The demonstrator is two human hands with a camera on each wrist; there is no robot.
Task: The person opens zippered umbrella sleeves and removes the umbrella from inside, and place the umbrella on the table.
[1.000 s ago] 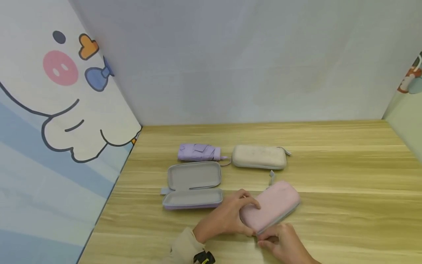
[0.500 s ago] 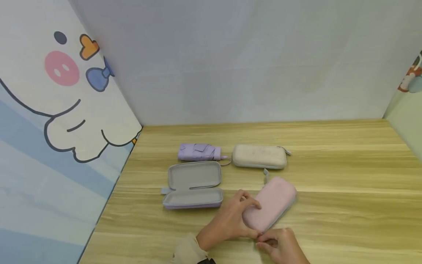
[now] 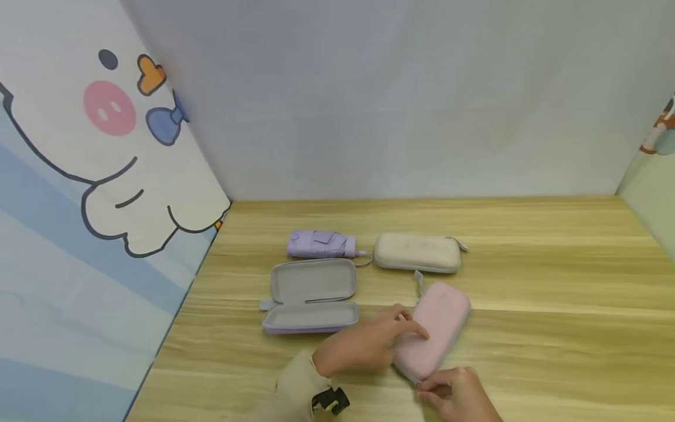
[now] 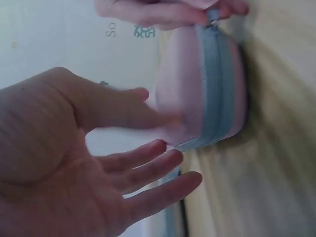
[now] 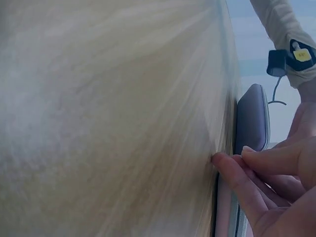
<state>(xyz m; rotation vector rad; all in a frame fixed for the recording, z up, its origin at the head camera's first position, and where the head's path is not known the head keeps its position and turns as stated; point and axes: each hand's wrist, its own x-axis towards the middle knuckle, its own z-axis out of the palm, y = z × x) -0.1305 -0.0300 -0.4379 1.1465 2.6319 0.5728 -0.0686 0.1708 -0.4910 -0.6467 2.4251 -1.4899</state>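
Note:
A pink zippered case [image 3: 442, 319] lies closed and slanted on the table, its grey strap [image 3: 419, 281] at the far end. My right hand [image 3: 457, 391] pinches the zipper pull [image 4: 213, 17] at the near corner. Along the case's side in the left wrist view runs the grey zipper [image 4: 215, 84]. My left hand [image 3: 366, 343] is at the case's left side, fingers loosely extended and a finger over its top. The left wrist view has that hand's thumb blurred and the fingers spread; whether they touch the case I cannot tell.
Left of the hands, a purple case [image 3: 315, 281] lies unfolded, its grey lining showing. Behind it is a folded lilac umbrella [image 3: 320, 244] with a wrist loop. A closed cream case [image 3: 416, 252] lies at back right. Walls border the wooden table [image 3: 554, 328].
The pink case has turned to point more away from me, its far end shifting left. My left hand has loosened from its near corner; my right hand keeps pinching there.

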